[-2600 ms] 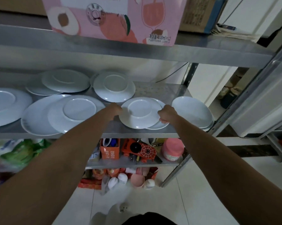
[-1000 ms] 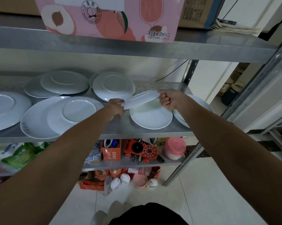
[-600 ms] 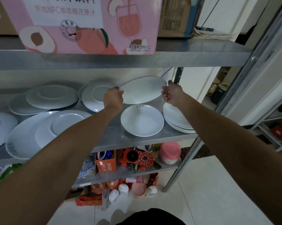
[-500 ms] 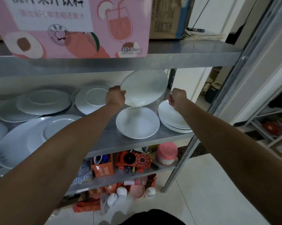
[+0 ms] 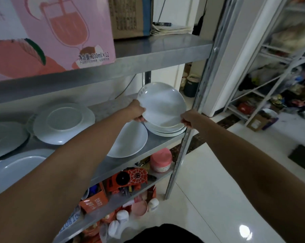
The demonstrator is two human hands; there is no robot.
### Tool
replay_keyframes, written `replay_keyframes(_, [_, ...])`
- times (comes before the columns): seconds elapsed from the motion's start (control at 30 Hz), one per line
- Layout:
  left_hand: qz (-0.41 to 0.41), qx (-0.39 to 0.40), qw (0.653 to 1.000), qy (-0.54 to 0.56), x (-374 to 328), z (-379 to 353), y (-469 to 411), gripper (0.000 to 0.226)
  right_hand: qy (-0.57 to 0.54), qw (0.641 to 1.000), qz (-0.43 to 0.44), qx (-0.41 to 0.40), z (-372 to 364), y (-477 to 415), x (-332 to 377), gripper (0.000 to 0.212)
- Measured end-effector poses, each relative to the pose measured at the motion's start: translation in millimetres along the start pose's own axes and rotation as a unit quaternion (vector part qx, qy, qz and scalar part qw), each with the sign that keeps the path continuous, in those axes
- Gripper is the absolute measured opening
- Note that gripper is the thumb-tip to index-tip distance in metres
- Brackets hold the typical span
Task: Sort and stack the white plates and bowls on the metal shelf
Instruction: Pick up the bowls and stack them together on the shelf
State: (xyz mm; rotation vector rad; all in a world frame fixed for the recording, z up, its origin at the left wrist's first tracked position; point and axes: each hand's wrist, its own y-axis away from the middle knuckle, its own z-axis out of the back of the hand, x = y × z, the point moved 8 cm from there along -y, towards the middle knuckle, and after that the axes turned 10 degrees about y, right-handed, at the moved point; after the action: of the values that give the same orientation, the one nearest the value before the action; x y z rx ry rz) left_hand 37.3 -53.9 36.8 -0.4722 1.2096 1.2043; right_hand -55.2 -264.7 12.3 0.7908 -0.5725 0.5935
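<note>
Both hands grip one white shallow plate (image 5: 163, 104), face up and tilted, directly over a small stack of similar white plates (image 5: 167, 131) at the right end of the metal shelf (image 5: 158, 145). My left hand (image 5: 136, 112) pinches its left rim; my right hand (image 5: 187, 118) holds the near right rim. Another white plate (image 5: 130, 140) lies just left of the stack, partly behind my left forearm. Upside-down plates (image 5: 63, 122) rest further left, and larger plates (image 5: 13, 171) sit at the near left.
A pink drinks carton (image 5: 48, 32) and a brown box (image 5: 128, 16) stand on the shelf above, leaving low headroom. A metal upright (image 5: 188, 137) runs close to the stack's right side. Pink tubs and an orange toy (image 5: 128, 179) fill the lower shelves.
The lifted plate has been turned face up and carried right and down, from above the middle plate to over the right-hand stack. The view has swung to the right.
</note>
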Motion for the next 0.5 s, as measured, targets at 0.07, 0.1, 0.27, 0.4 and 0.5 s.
replay_keyframes(0.07, [0.010,0.020,0.999,-0.030,5.0,-11.2,-0.6,0.032,0.067,0.998,0.002,-0.014,4.2,-1.4,-8.9,0.027])
replay_keyframes(0.1, [0.015,0.027,0.999,-0.043,8.2,-15.1,-0.8,0.032,0.095,0.995,0.010,-0.017,3.6,-1.6,-11.7,0.028])
replay_keyframes(0.27, [0.021,0.034,0.995,-0.093,20.2,-22.1,-5.9,0.031,0.171,0.984,0.054,-0.019,-5.7,0.7,-16.9,0.028])
replay_keyframes(0.4, [0.033,0.025,0.993,-0.109,35.5,-22.0,-9.0,0.024,0.255,0.966,0.026,-0.042,-13.1,3.5,-20.7,0.030])
replay_keyframes(0.5, [0.035,0.018,0.993,-0.111,46.3,-19.6,-11.9,0.026,0.242,0.969,0.011,-0.049,-14.7,5.1,-21.1,0.038])
